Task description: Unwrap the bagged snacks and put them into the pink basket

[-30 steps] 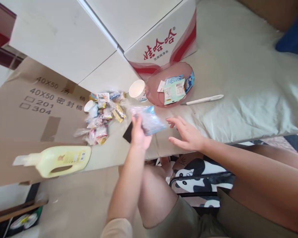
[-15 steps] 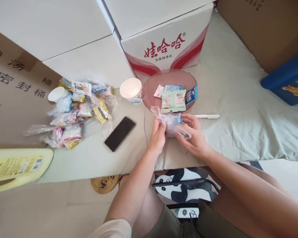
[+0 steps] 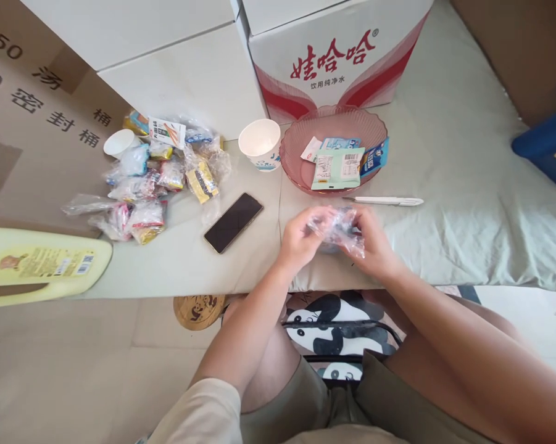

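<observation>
Got both hands on a crinkly clear plastic packet (image 3: 337, 231) right now, and it sits smack between them, left hand (image 3: 302, 237) gripping one side and right hand (image 3: 371, 243) gripping the other. My fingers are curled in around the plastic, and a loose flap of it pokes out toward me next to my right hand. Can't really tell what's inside, it's too blurry and my fingers cover a lot of it. All this is near the front edge of the cloth-covered surface (image 3: 268, 271). Just past my hands there's a white pen-like tool (image 3: 389, 201) lying flat, nearer my right hand than my left, and right behind that is the pink scalloped bowl (image 3: 300, 132) with a few packets in it, a pale green one (image 3: 337, 168) on top and a blue one (image 3: 374, 157) leaning at the right side. Paper cup (image 3: 260, 145) stands just left of the bowl. My phone (image 3: 234, 222) lies face up with a dark screen, off to the left of my left hand, and well beyond it is a messy heap of plastic-wrapped packets (image 3: 143, 185), nowhere near either hand.
</observation>
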`<action>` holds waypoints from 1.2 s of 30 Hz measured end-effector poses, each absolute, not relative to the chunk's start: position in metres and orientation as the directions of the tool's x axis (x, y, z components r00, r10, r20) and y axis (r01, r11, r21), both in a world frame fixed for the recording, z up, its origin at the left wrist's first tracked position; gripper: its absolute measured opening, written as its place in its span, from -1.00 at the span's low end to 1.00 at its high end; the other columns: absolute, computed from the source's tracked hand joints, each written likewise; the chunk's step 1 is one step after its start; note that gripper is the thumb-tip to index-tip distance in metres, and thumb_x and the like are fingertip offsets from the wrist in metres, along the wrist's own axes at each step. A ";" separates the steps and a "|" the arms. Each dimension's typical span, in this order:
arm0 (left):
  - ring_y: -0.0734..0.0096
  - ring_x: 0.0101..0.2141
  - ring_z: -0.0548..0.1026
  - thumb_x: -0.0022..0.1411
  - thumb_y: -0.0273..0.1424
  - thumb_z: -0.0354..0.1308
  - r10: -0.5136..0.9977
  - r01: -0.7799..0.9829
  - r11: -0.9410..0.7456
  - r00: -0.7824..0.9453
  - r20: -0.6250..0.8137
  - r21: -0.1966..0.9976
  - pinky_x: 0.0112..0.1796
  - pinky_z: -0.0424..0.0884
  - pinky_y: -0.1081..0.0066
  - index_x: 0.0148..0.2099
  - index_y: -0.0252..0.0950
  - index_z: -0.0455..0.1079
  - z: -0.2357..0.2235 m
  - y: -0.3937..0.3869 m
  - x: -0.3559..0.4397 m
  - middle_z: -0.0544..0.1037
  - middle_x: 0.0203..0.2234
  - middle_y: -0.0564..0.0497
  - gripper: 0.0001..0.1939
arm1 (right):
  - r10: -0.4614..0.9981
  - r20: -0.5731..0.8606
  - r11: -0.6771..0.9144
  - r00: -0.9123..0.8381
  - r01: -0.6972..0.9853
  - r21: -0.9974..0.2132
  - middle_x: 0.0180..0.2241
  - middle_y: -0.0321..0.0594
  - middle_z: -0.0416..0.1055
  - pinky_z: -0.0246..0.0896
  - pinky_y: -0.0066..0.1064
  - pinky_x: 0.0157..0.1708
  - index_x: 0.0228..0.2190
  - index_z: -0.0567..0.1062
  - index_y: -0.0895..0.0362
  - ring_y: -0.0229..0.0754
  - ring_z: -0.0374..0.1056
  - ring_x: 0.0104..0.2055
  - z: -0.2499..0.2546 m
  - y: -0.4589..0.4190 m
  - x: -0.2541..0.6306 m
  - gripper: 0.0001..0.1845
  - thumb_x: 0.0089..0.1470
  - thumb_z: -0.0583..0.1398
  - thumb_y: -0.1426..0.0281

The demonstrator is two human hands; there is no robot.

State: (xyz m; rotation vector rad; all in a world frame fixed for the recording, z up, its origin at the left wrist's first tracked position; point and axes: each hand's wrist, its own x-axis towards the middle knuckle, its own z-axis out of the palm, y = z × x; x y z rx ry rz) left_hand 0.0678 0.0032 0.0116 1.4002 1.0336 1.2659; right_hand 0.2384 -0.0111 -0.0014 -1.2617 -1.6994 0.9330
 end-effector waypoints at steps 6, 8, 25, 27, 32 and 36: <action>0.04 0.20 0.34 0.24 -0.14 0.22 0.912 0.255 -0.370 0.284 0.297 0.893 0.21 0.29 0.05 0.00 -0.16 0.58 0.003 -0.013 0.065 0.18 0.31 -0.14 -0.65 | 0.995 0.074 0.084 -0.064 0.181 -0.980 -0.21 -0.21 0.25 0.35 -0.25 -0.26 -0.15 0.10 0.01 -0.17 0.28 -0.28 -0.001 -0.007 0.237 -0.55 0.05 0.23 0.21; 0.08 0.15 0.40 0.22 -0.12 0.24 0.913 0.263 -0.355 0.303 0.272 0.897 0.15 0.36 0.09 0.06 -0.14 0.55 -0.003 -0.010 0.062 0.16 0.31 -0.15 -0.60 | 0.997 0.044 0.049 -0.066 0.084 -0.995 -0.16 -0.21 0.27 0.36 -0.29 -0.27 -0.13 0.09 -0.01 -0.20 0.31 -0.27 -0.002 -0.005 0.237 -0.51 0.03 0.25 0.20; 0.04 0.18 0.37 0.29 -0.23 0.17 0.909 0.426 -0.405 0.286 0.304 0.809 0.16 0.33 0.02 0.02 -0.13 0.56 -0.005 -0.002 0.061 0.14 0.34 -0.13 -0.70 | 0.976 -0.129 -0.143 -0.175 -0.069 -0.987 -0.03 -0.14 0.36 0.40 -0.25 -0.17 0.17 0.17 -0.07 -0.12 0.38 -0.11 0.005 0.002 0.242 -0.40 0.15 0.18 0.13; 0.01 0.21 0.34 0.27 -0.23 0.20 0.905 0.397 -0.411 0.291 0.312 0.821 0.17 0.32 0.01 0.01 -0.15 0.56 -0.003 -0.003 0.062 0.12 0.35 -0.14 -0.70 | 0.985 -0.103 -0.107 -0.139 -0.021 -0.994 -0.08 -0.16 0.38 0.39 -0.24 -0.13 0.15 0.22 -0.03 -0.13 0.38 -0.13 0.006 0.003 0.242 -0.41 0.13 0.22 0.17; 0.03 0.15 0.39 0.21 -0.07 0.23 0.957 0.100 -0.198 0.234 0.170 0.975 0.04 0.44 0.12 0.01 -0.13 0.55 0.008 -0.005 0.061 0.20 0.33 -0.12 -0.60 | 0.990 -0.079 -0.082 -0.117 -0.017 -0.997 -0.10 -0.17 0.39 0.40 -0.26 -0.19 0.11 0.27 -0.01 -0.16 0.38 -0.21 0.008 0.005 0.245 -0.45 0.11 0.23 0.20; 0.25 -0.05 0.51 0.15 -0.02 0.27 0.987 -0.162 0.131 0.115 -0.113 0.978 -0.19 0.51 0.33 0.16 0.03 0.38 0.015 -0.005 0.059 0.28 0.28 -0.03 -0.46 | 0.991 -0.041 -0.040 -0.131 0.010 -0.999 -0.04 -0.16 0.34 0.38 -0.30 -0.27 0.11 0.23 -0.03 -0.22 0.36 -0.28 0.004 0.003 0.244 -0.40 0.07 0.26 0.21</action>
